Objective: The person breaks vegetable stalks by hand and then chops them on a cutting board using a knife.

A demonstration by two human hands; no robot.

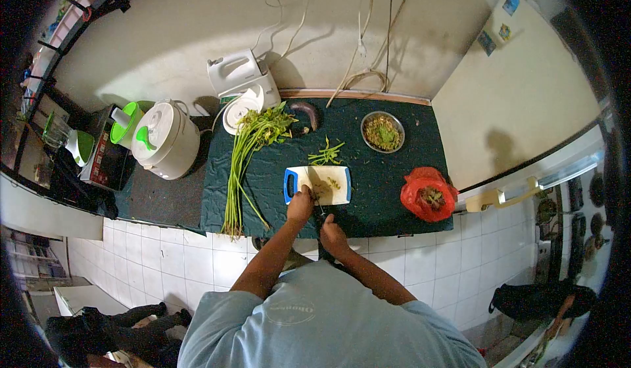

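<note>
On the green cloth lies a white cutting board (317, 173) with blue ends, bearing small chopped bits (334, 183). My left hand (301, 206) is at the board's lower left, fingers pinched together; what they hold is too small to name. My right hand (333, 235), just below the board, is closed around the handle of a knife (321, 209), whose blade points up toward my left fingertips. Behind the board is a small pile of cut green stems (326, 152). Left of it lies a bunch of long-stemmed leafy greens (244, 164), with an eggplant (306, 114) near the leaves.
A metal bowl (383, 132) of chopped vegetables stands at the back right, and a red plastic bag (428, 196) of scraps sits at the right edge. A white mixer (238, 75) and a rice cooker (167, 141) are on the left. Cords hang along the wall.
</note>
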